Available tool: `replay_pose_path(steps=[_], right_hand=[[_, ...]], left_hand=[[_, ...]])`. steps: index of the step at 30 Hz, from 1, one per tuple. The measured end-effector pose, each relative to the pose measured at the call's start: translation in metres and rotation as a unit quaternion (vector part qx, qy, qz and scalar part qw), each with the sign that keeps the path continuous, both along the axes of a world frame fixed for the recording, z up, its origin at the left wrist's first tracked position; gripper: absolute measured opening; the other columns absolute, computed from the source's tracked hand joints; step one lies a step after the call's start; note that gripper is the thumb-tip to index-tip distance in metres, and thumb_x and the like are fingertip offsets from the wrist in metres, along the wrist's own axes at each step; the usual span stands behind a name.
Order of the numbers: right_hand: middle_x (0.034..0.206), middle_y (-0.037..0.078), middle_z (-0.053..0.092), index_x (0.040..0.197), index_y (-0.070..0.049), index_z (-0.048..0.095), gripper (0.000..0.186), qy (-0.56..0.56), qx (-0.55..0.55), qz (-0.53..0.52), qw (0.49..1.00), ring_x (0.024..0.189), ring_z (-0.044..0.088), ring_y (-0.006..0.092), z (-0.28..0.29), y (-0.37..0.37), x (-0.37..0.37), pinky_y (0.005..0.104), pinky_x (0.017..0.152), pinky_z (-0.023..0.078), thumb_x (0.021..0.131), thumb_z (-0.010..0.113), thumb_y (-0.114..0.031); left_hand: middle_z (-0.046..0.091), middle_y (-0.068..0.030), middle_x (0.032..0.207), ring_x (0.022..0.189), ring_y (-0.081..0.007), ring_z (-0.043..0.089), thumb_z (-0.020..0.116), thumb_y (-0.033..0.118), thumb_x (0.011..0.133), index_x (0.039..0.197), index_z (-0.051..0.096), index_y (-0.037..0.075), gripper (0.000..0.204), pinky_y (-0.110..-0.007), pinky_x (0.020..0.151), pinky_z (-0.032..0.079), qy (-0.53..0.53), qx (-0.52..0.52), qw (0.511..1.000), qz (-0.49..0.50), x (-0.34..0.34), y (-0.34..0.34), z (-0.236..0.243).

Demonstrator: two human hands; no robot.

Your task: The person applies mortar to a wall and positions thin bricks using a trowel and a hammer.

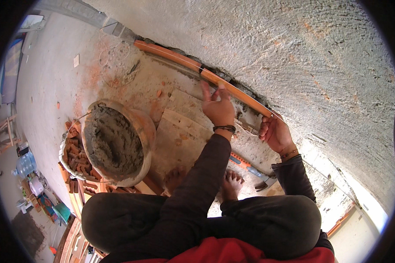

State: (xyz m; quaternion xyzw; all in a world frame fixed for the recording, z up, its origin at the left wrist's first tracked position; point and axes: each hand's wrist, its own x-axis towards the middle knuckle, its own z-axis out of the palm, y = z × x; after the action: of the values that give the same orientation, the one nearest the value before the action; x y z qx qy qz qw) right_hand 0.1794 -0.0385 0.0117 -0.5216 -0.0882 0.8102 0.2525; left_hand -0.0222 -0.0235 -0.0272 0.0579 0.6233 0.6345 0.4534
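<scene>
A narrow terracotta skirting tile (239,93) stands along the foot of the rough wall, its left end next to another terracotta strip (169,55). My left hand (219,107) has its fingers apart, with fingertips against the tile's front near its left part. At the tile's right end my right hand (277,135) is closed, its curled fingers on the tile's end; part of that grip is hidden. A thin white string (180,58) runs along the strips. Grey mortar shows in the gap between tile and wall.
A bucket of grey mortar (114,142) stands to my left, beside a container of broken terracotta pieces (77,151). A hammer (252,168) with an orange and blue handle lies by my bare foot (231,184). A flat board (180,125) lies on the dusty floor. Wire (114,50) lies farther off.
</scene>
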Motion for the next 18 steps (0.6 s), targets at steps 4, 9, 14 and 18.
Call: replay_pose_path(steps=[4,9,14,18], right_hand=[[0.065,0.001,0.051,0.093,-0.009,0.056,0.045,0.011,0.005,-0.001,1.0,0.059,0.059,0.02,0.001,-0.001,0.002,0.0342,0.059,0.048,0.102,0.044,-0.051],[0.067,0.002,0.053,0.093,-0.008,0.057,0.047,0.047,0.013,-0.011,0.999,0.063,0.061,0.0208,0.001,0.001,0.001,0.0352,0.062,0.05,0.102,0.045,-0.052],[0.068,0.002,0.054,0.094,-0.007,0.057,0.048,0.044,0.014,-0.019,0.999,0.065,0.061,0.022,-0.001,0.001,0.0,0.0358,0.064,0.05,0.101,0.046,-0.053],[0.07,0.003,0.054,0.094,-0.007,0.057,0.048,0.045,0.019,-0.02,0.999,0.066,0.061,0.0224,-0.005,0.0,0.002,0.0361,0.065,0.05,0.101,0.046,-0.053]], left_hand=[[0.061,-0.0059,0.121,0.1,-0.0133,0.062,0.061,0.018,0.101,0.157,0.027,0.008,0.066,-0.033,0.08,0.059,0.065,0.021,0.998,-0.006,-0.026,0.013,0.012],[0.062,-0.0085,0.12,0.099,-0.0127,0.063,0.062,0.016,0.1,0.156,0.029,0.007,0.065,-0.032,0.079,0.059,0.071,0.018,0.997,-0.013,-0.029,0.014,0.005],[0.059,-0.0074,0.126,0.101,-0.013,0.063,0.061,0.015,0.1,0.153,0.033,0.006,0.061,-0.032,0.08,0.058,0.063,0.017,0.998,-0.014,-0.027,0.015,0.006],[0.056,-0.0067,0.131,0.103,-0.0137,0.062,0.061,0.015,0.1,0.151,0.036,0.005,0.058,-0.032,0.081,0.058,0.072,0.028,0.997,-0.008,-0.027,0.015,0.006]])
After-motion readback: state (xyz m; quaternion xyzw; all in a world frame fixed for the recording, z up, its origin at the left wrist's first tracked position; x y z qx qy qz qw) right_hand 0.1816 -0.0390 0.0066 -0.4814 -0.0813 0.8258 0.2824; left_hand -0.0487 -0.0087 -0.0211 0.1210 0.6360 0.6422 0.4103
